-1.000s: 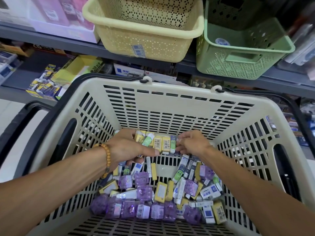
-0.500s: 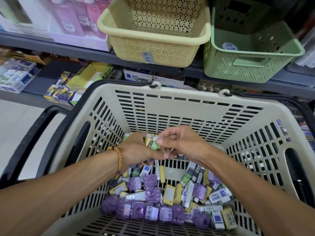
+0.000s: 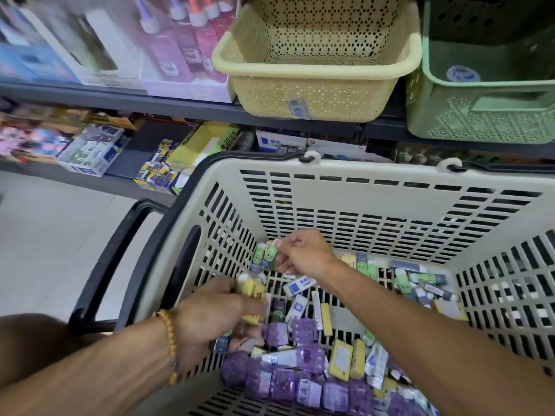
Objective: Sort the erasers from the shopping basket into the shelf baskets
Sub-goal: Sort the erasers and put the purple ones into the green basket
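The big cream shopping basket [image 3: 360, 211] fills the aisle in front of the shelf, both arms down inside it. Up on the shelf sit the yellow shelf basket [image 3: 318, 82] and, just beside it, the green shelf basket [image 3: 480, 115], both open-topped and waiting; from here I can't see any erasers in either.

Down on the basket floor, the erasers lie in a loose heap: purple erasers [image 3: 303, 382] bunched at the near edge, yellow and white ones mixed through the middle, more green-faced ones strewn off to the right.

The left hand [image 3: 210, 319] is curled around a small stack of yellow erasers [image 3: 250, 291], thumb side up, and the view blurs there, so I can't count them. The right hand [image 3: 300, 255] pinches a couple of green erasers [image 3: 264, 256] by their ends near the back wall.

Here's the worry: that left-hand stack looks loose, and a lift to the shelf could spill one back into the heap or onto the floor. The slotted walls look wide enough that a slim eraser dropped against them might catch or slip through. The right hand's fingertip pinch is light too; one could twist free. And with two colours in two hands, crossing over to the wrong shelf basket is an easy slip.
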`<state>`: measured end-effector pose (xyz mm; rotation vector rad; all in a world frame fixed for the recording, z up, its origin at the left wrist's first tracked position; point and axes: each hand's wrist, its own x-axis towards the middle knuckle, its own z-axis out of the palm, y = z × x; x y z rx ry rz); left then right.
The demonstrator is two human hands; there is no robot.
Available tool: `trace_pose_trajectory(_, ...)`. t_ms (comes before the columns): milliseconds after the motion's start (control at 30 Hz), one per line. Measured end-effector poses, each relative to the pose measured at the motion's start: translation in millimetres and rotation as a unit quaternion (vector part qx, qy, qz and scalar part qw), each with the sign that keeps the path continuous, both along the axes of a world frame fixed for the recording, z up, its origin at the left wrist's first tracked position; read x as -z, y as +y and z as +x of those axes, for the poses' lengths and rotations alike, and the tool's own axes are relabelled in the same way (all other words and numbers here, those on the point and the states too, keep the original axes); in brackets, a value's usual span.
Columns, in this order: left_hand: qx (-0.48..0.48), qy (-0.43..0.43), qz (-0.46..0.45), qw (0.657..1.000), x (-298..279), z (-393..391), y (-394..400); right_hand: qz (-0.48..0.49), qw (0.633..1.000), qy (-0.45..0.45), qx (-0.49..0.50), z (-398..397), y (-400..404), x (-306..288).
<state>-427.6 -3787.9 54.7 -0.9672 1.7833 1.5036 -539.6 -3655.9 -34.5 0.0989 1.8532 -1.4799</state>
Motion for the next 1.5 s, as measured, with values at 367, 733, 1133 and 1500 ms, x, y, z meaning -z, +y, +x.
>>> trace_pose_trajectory(367,-0.018,0.059,0.009,0.998,0,-11,4,-0.079,0.986,-0.001,-0.147,10,22,-28)
trace_pose_trajectory(733,0.001,0.057,-0.004,0.998,4,-18,9,-0.007,0.999,-0.028,-0.045,11,61,-27)
trace_pose_trajectory(1133,-0.023,0.054,0.012,0.998,-4,-17,-2,0.051,0.996,0.061,-0.051,2,4,-8)
trace_pose_trajectory(1500,-0.010,0.055,0.016,0.998,-2,-23,0,-0.058,0.996,0.001,-0.075,10,33,-38)
